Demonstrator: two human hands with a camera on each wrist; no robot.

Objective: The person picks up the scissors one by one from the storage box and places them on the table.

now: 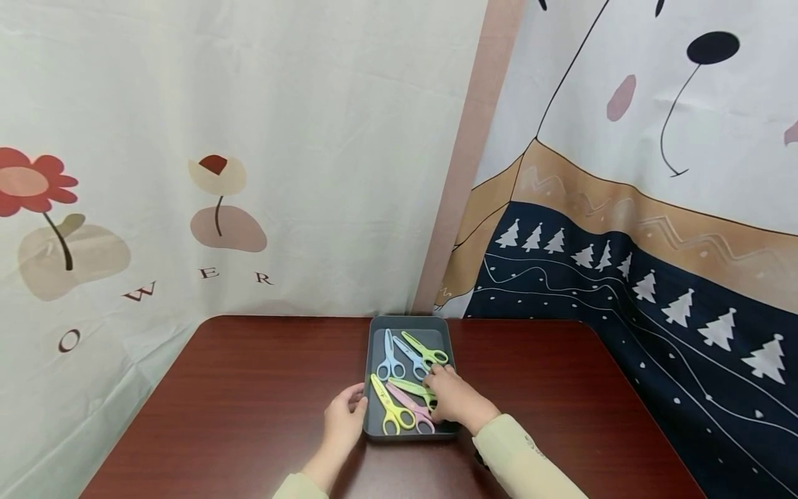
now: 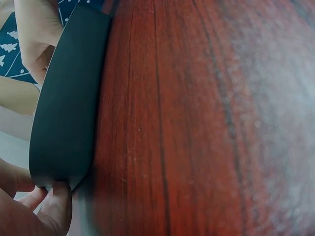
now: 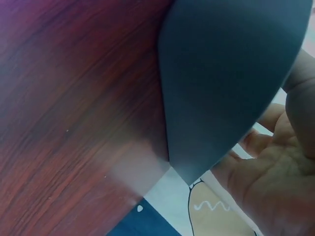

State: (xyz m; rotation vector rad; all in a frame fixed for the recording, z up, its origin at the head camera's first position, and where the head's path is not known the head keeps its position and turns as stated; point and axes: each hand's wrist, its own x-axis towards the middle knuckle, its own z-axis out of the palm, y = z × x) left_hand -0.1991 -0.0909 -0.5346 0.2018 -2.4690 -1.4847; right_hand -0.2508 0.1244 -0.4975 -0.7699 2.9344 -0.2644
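A dark grey tray point(image 1: 368, 388) on the table holds several pairs of child-size scissors. At its left wall, the fingertips of my left hand point(image 1: 345, 416) touch the outside; the left wrist view shows these fingertips point(image 2: 60, 189) against the wall. My right hand point(image 1: 458, 398) reaches over the right rim, fingers bent around the handle of the light green scissors point(image 1: 408, 388), partly hiding it. Just left of that hand lie the pink scissors point(image 1: 408, 402) and the yellow scissors point(image 1: 388, 404). In the right wrist view, the tray wall point(image 3: 221, 88) hides the fingertips.
Two light blue scissors point(image 1: 389, 357) point(image 1: 406, 352) and yellow-green scissors point(image 1: 424, 350) lie in the tray's far half. The reddish-brown wooden table point(image 1: 268, 374) extends on both sides. Printed fabric curtains point(image 1: 324, 173) hang behind its far edge.
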